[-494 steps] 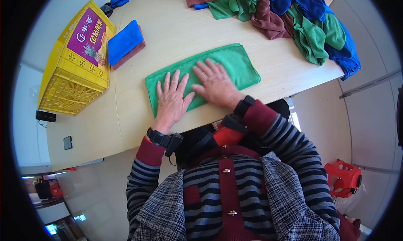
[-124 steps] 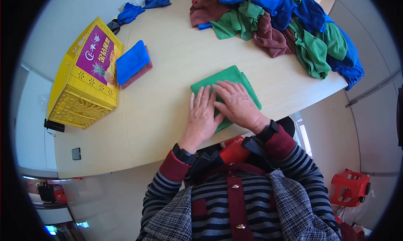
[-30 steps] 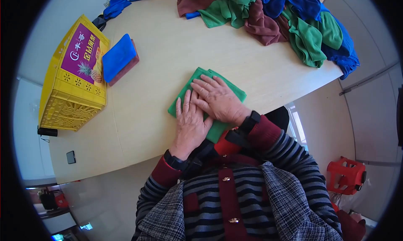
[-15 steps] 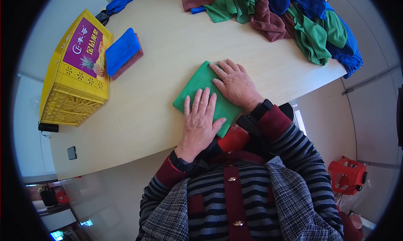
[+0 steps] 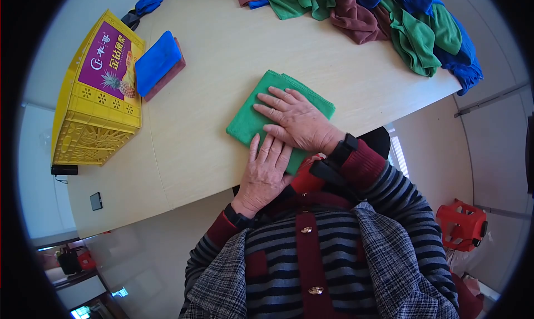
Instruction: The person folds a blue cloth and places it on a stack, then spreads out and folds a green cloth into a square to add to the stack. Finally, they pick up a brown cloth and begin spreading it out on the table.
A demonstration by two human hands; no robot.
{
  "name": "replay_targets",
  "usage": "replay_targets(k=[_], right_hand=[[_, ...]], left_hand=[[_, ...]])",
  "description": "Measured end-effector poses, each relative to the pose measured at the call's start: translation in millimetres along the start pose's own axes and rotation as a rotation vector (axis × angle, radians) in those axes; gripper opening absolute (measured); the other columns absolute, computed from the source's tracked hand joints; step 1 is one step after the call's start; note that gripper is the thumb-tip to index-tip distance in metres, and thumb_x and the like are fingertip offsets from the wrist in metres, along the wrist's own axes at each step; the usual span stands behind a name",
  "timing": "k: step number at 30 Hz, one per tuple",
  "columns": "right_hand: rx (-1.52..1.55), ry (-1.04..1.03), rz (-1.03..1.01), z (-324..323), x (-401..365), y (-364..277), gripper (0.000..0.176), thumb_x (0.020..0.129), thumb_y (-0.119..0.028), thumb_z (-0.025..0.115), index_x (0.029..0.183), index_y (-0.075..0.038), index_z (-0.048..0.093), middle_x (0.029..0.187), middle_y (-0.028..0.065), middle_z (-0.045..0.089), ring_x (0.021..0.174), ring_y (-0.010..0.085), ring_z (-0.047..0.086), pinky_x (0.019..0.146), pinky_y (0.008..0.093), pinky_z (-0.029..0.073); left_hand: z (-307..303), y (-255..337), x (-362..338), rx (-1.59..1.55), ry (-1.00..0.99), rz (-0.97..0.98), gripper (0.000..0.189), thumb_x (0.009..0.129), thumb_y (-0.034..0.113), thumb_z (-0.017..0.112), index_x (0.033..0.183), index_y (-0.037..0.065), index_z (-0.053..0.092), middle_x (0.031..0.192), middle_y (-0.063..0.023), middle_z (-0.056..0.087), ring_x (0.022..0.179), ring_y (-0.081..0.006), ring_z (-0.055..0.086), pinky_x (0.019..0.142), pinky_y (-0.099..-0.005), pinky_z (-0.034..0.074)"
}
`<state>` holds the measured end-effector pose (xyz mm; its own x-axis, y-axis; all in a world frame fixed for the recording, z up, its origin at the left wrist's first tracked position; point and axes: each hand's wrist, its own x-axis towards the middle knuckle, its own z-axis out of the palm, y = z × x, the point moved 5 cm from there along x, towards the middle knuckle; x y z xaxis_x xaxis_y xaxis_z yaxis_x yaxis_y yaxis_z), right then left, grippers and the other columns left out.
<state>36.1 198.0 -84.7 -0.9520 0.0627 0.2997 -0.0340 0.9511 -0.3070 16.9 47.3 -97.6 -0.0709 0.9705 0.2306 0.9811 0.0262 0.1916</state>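
A folded green cloth (image 5: 251, 116) lies flat near the table's front edge, its stitched border showing along the far right side. My right hand (image 5: 300, 121) rests on top of it, palm down with fingers stretched out. My left hand (image 5: 264, 172) lies on the cloth's near part, fingers extended, and its fingertips meet the right hand's thumb. Neither hand grips anything. To the far left, a folded blue cloth (image 5: 158, 63) sits on a folded brown cloth (image 5: 167, 79).
A yellow crate (image 5: 100, 116) with a purple pineapple label stands at the left. A heap of loose green, brown and blue cloths (image 5: 411, 35) spreads over the far right of the table (image 5: 200, 152). A small dark flat object (image 5: 96, 201) lies front left. A red stool (image 5: 460, 224) is at right.
My right hand has slid left across the green cloth toward my left hand, uncovering its far right edge. My left hand has shifted slightly nearer my body.
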Motion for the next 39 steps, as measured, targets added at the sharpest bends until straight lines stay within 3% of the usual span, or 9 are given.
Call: replay_targets(k=[9,17,19,21,23,26,30,33,39], right_hand=[[-0.097,0.016,0.158,-10,-1,32,0.055,0.103,-0.039,0.051,0.152,-0.014,0.047,0.16,0.0118,0.041,0.148,0.0346,0.036,0.122,0.0498,0.028],[-0.338,0.079,0.125,-22,-9,-8,0.057,0.102,-0.042,0.053,0.149,-0.011,0.05,0.158,0.0128,0.043,0.147,0.0361,0.037,0.12,0.053,0.029],[0.098,0.056,-0.006,-19,-13,-47,0.058,0.101,-0.044,0.053,0.148,-0.01,0.051,0.157,0.0133,0.045,0.147,0.0358,0.038,0.12,0.054,0.029],[0.125,0.027,-0.015,-9,-19,-58,0.057,0.101,-0.044,0.053,0.148,-0.01,0.051,0.157,0.0131,0.045,0.147,0.0355,0.038,0.12,0.0538,0.029],[0.169,-0.032,-0.066,0,-21,-62,0.057,0.101,-0.044,0.053,0.148,-0.011,0.052,0.157,0.0129,0.046,0.147,0.0347,0.038,0.121,0.0532,0.028],[0.13,-0.006,-0.03,1,-22,-38,0.056,0.102,-0.043,0.052,0.148,-0.012,0.051,0.157,0.0121,0.046,0.147,0.0339,0.038,0.122,0.0524,0.027],[0.019,0.046,0.021,-3,-19,-4,0.055,0.103,-0.043,0.051,0.15,-0.013,0.05,0.157,0.011,0.046,0.147,0.033,0.038,0.122,0.0509,0.027],[-0.056,0.062,0.05,-7,-18,12,0.055,0.103,-0.042,0.051,0.15,-0.014,0.049,0.158,0.0104,0.045,0.148,0.0326,0.038,0.122,0.0502,0.027],[-0.143,0.051,0.155,-13,-19,38,0.056,0.103,-0.04,0.051,0.152,-0.014,0.047,0.157,0.0113,0.046,0.147,0.0327,0.038,0.121,0.0499,0.028]], left_hand=[[-9,6,-4,0.05,0.052,0.024,0.076,0.08,0.021,0.076,0.15,0.012,0.048,0.158,-0.0175,0.041,0.147,-0.0359,0.037,0.122,-0.0566,0.026],[-6,8,-11,0.042,0.166,0.05,0.072,0.08,0.023,0.078,0.146,0.014,0.053,0.151,-0.0178,0.048,0.144,-0.0359,0.042,0.12,-0.0561,0.031],[4,3,-13,-0.047,0.17,0.03,0.069,0.081,0.022,0.077,0.145,0.014,0.055,0.148,-0.0185,0.05,0.142,-0.0368,0.044,0.119,-0.0567,0.032],[10,-6,-12,-0.194,0.202,-0.015,0.063,0.082,0.021,0.076,0.142,0.014,0.058,0.143,-0.0198,0.054,0.139,-0.0385,0.047,0.117,-0.058,0.034],[10,-5,-13,-0.102,0.217,0.025,0.059,0.084,0.02,0.074,0.141,0.014,0.059,0.142,-0.0201,0.055,0.138,-0.0389,0.048,0.116,-0.058,0.035],[8,3,-18,0.083,0.248,0.093,0.052,0.087,0.019,0.069,0.138,0.014,0.062,0.139,-0.0208,0.057,0.135,-0.0397,0.051,0.115,-0.0579,0.037],[2,4,-10,0.074,0.182,0.073,0.055,0.08,0.014,0.074,0.135,0.015,0.065,0.142,-0.0196,0.057,0.135,-0.0396,0.051,0.114,-0.0563,0.039],[-1,6,-10,0.117,0.162,0.091,0.043,0.095,0.023,0.061,0.137,0.016,0.063,0.145,-0.0185,0.055,0.136,-0.0385,0.051,0.115,-0.0553,0.038],[-5,10,-10,0.088,0.187,0.063,0.047,0.09,0.019,0.066,0.137,0.017,0.064,0.147,-0.0167,0.055,0.136,-0.037,0.051,0.116,-0.0545,0.037]])
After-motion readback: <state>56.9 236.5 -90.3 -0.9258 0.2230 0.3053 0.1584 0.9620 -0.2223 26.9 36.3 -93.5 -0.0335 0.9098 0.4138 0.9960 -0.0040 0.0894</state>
